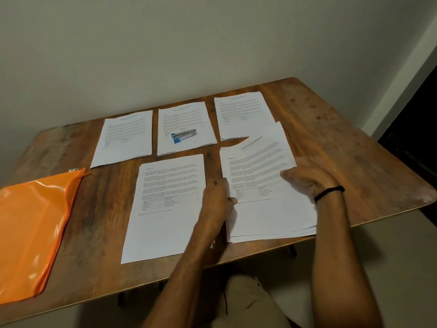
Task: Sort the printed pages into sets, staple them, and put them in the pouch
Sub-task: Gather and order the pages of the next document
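A thick stack of printed pages [264, 209] lies at the table's front right. My left hand [218, 197] pinches the stack's left edge. My right hand [307, 178] rests flat on its right side, fingers straight, and the top sheet [257, 150] sits skewed. One loose page [165, 209] lies to the left of the stack. Three sets lie in a row behind: left [124, 138], middle [186, 119] and right [241, 114]. A blue and silver stapler [184, 136] lies on the middle set. The orange zip pouch [30, 230] lies at the front left.
The wooden table [331, 129] stands against a pale wall. Its front edge runs just below the stack and the loose page. A dark doorway [416, 129] opens at the far right. My knee in tan cloth [250, 301] shows under the table.
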Available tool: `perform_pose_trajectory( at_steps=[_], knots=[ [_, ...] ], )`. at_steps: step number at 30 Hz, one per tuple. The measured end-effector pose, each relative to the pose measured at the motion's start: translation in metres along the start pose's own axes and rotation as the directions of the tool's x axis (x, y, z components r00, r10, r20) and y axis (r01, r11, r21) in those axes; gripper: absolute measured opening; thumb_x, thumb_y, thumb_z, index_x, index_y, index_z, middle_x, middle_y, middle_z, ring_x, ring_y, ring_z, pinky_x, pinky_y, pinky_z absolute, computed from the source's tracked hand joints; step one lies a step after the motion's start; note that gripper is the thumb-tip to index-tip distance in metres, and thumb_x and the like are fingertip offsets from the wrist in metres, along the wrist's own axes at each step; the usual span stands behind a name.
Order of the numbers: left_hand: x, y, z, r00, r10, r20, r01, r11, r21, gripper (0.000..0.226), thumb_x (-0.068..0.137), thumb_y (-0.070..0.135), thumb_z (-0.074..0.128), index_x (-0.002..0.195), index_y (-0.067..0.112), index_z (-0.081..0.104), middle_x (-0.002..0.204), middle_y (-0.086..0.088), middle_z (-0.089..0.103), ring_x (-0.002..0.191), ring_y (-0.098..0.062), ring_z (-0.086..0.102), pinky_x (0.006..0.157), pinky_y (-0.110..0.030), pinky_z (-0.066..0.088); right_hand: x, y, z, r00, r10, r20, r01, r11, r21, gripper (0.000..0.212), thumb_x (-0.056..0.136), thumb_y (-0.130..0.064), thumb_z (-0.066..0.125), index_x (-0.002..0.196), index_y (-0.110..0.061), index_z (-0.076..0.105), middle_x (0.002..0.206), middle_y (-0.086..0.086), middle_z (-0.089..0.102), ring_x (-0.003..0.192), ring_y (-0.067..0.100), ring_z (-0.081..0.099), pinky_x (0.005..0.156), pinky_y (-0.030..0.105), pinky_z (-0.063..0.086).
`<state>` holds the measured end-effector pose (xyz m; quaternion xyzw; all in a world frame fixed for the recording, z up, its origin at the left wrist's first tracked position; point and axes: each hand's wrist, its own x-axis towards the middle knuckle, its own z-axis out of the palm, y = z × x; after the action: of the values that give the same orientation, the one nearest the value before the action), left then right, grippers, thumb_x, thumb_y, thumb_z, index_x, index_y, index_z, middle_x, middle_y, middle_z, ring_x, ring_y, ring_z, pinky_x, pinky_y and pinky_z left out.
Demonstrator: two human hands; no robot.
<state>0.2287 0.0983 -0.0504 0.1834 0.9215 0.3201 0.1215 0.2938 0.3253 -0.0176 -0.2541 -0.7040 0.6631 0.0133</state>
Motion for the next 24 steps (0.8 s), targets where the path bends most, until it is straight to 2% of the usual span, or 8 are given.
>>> perform_pose_trajectory(
  at_steps=[4,7,9,11,15,18,21,24],
  knots=[
    [-0.007,0.008,-0.022,0.996,0.092,0.007,-0.082,0.918,-0.387,0.065,0.077,0.037,0.085,0.133,0.028,0.053,0.134,0.01,0.062,0.115,-0.005,0.061,0.101,-0.036,0.052,-0.003,-0.012,-0.008,0.997,-0.057,-0.046,0.063,0.989,0.132,0.042,0.091,0.012,0.058,0.131,0.001,0.058,0.131,0.017,0.064,0.111,0.031,0.067,0.094,0.042,0.056],
    [-0.013,0.02,-0.049,0.998,0.04,-0.043,-0.056,0.85,-0.524,0.08,0.076,0.044,0.083,0.143,0.03,0.042,0.132,0.018,0.057,0.112,0.002,0.056,0.103,-0.038,0.049,-0.016,-0.033,-0.011,0.99,-0.138,-0.002,0.134,0.958,0.253,0.045,0.089,0.005,0.061,0.134,-0.001,0.057,0.129,0.015,0.066,0.114,0.034,0.066,0.093,0.042,0.057],
    [-0.011,0.018,-0.072,0.999,-0.042,-0.013,0.025,0.792,-0.61,0.074,0.08,0.04,0.081,0.143,0.03,0.043,0.128,0.019,0.058,0.106,-0.002,0.062,0.099,-0.038,0.051,-0.021,-0.046,0.001,0.986,-0.159,0.049,0.135,0.936,0.324,0.043,0.092,0.006,0.057,0.135,-0.003,0.057,0.128,0.013,0.067,0.113,0.032,0.068,0.093,0.044,0.057],
    [-0.007,0.004,-0.097,0.997,-0.081,-0.007,0.054,0.726,-0.686,0.058,0.084,0.027,0.079,0.135,0.031,0.053,0.124,0.01,0.069,0.105,-0.016,0.07,0.096,-0.05,0.055,-0.019,-0.055,0.027,0.983,-0.168,0.076,0.132,0.93,0.342,0.042,0.094,0.009,0.054,0.134,-0.001,0.056,0.125,0.014,0.069,0.11,0.032,0.069,0.091,0.042,0.058],
    [-0.017,-0.045,-0.137,0.978,-0.155,-0.138,0.058,0.842,-0.536,0.049,0.088,0.017,0.076,0.134,0.024,0.059,0.123,0.006,0.069,0.107,-0.017,0.068,0.094,-0.043,0.057,-0.01,-0.05,0.104,0.981,-0.134,0.143,0.082,0.943,0.322,0.032,0.096,0.013,0.049,0.116,-0.005,0.065,0.099,0.002,0.077,0.09,0.019,0.074,0.086,0.035,0.059],
    [-0.033,-0.083,-0.151,0.964,-0.196,-0.177,0.092,0.877,-0.471,0.046,0.089,0.015,0.074,0.133,0.024,0.061,0.124,0.004,0.069,0.106,-0.016,0.067,0.092,-0.042,0.057,-0.003,-0.039,0.163,0.978,-0.197,0.074,0.184,0.97,0.157,0.038,0.089,0.016,0.054,0.112,-0.009,0.07,0.112,0.005,0.073,0.102,0.02,0.072,0.088,0.036,0.059],
    [-0.044,-0.103,-0.153,0.952,-0.219,-0.216,0.112,0.901,-0.418,0.039,0.092,0.008,0.069,0.13,0.015,0.063,0.123,0.002,0.068,0.099,-0.014,0.065,0.082,-0.026,0.055,0.009,-0.022,0.209,0.977,-0.207,0.054,0.209,0.977,-0.042,0.035,0.083,0.007,0.058,0.114,-0.008,0.065,0.113,0.002,0.073,0.099,0.019,0.072,0.079,0.035,0.062],
    [-0.046,-0.114,-0.15,0.944,-0.233,-0.235,0.133,0.917,-0.376,0.038,0.093,0.005,0.067,0.131,0.009,0.061,0.122,0.002,0.064,0.103,-0.017,0.061,0.09,-0.032,0.052,0.018,-0.012,0.237,0.975,-0.22,0.023,0.219,0.95,-0.222,0.036,0.078,-0.009,0.062,0.113,-0.012,0.056,0.109,0.0,0.071,0.096,0.025,0.071,0.073,0.04,0.063]
  ],
)
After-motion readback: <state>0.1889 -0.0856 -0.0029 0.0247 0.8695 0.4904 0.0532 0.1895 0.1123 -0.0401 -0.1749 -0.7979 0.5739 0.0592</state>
